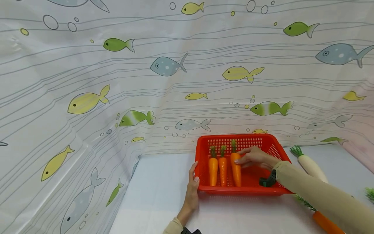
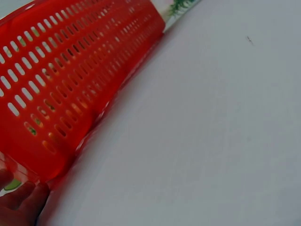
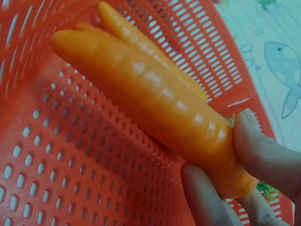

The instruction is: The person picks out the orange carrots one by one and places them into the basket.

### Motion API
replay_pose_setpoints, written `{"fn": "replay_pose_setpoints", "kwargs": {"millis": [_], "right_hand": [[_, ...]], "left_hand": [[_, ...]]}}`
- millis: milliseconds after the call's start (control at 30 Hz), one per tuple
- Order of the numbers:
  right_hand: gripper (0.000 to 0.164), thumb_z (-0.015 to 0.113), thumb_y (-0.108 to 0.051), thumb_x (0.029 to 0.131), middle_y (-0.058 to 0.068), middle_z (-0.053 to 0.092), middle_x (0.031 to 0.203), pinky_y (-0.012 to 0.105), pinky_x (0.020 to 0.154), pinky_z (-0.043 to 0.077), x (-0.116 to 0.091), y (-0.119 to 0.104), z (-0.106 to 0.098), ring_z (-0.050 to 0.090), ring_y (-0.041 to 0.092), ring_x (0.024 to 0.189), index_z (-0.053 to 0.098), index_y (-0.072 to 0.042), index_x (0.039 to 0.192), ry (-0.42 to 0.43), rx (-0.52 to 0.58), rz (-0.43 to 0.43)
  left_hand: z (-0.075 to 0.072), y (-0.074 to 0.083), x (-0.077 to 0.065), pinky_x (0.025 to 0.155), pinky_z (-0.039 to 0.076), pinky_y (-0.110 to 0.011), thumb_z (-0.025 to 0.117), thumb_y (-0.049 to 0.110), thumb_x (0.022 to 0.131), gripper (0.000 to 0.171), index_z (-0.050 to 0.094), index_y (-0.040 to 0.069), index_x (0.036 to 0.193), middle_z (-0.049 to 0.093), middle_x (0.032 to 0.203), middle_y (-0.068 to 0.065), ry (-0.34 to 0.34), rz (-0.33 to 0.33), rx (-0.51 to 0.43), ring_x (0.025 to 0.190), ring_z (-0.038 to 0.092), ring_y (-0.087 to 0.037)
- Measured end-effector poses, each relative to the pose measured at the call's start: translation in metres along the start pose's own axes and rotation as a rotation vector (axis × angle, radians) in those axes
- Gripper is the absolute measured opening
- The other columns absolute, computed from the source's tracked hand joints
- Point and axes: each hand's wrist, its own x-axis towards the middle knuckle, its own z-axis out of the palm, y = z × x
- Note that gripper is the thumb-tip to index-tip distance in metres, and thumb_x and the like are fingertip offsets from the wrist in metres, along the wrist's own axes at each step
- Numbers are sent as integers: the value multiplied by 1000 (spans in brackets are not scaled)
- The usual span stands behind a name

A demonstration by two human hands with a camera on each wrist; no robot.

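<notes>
My right hand (image 1: 253, 157) pinches an orange carrot (image 1: 236, 172) near its leafy top, inside a red plastic basket (image 1: 233, 189). In the right wrist view, thumb and fingers (image 3: 265, 153) close round the thick end of that carrot (image 3: 155, 96), its tip pointing away from the hand. Two more carrots, a left one (image 1: 213, 172) and a middle one (image 1: 223, 172), lie side by side in the basket, green tops toward the back. My left hand (image 1: 192, 191) holds the basket's left side near the front corner, thumb at the rim; its fingers (image 2: 30, 200) show beside the basket wall.
A white radish (image 1: 312, 167) with green leaves lies right of the basket. Another carrot (image 1: 327, 222) is partly hidden under my right forearm. Green leaves (image 1: 369, 193) show at the right edge. A fish-patterned sheet (image 1: 175, 97) hangs behind the white table (image 1: 157, 188).
</notes>
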Motion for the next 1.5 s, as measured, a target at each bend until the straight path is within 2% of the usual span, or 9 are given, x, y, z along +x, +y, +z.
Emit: {"fn": "replay_pose_setpoints", "kwargs": {"millis": [300, 1033, 1267, 1500], "right_hand": [[64, 81, -11, 92, 16, 77, 115, 45, 88, 65, 10, 6, 0, 79, 26, 97, 54, 14, 144, -13, 9, 19], [62, 84, -20, 91, 14, 78, 114, 45, 90, 65, 21, 13, 0, 80, 28, 97, 60, 10, 140, -49, -161, 25], [63, 86, -27, 89, 14, 79, 113, 45, 91, 65, 22, 11, 1, 79, 25, 96, 64, 8, 137, -23, -217, 41], [56, 86, -26, 90, 12, 80, 109, 43, 89, 66, 24, 8, 3, 79, 23, 93, 68, 7, 132, -9, -223, 40]], "left_hand": [[0, 0, 0, 126, 26, -69, 29, 35, 107, 62, 21, 35, 168, 18, 177, 0, -2, -14, -16, 160, 27, -34], [1, -1, -1, 127, 26, -67, 31, 35, 106, 62, 23, 34, 168, 20, 176, 1, 7, -16, -10, 160, 27, -32], [1, -1, 0, 126, 24, -70, 29, 32, 106, 62, 23, 32, 168, 20, 177, -2, 9, 6, 1, 160, 27, -34], [2, -4, 0, 126, 22, -73, 27, 32, 106, 62, 23, 32, 168, 20, 177, -4, 17, 8, 7, 160, 26, -39]]}}
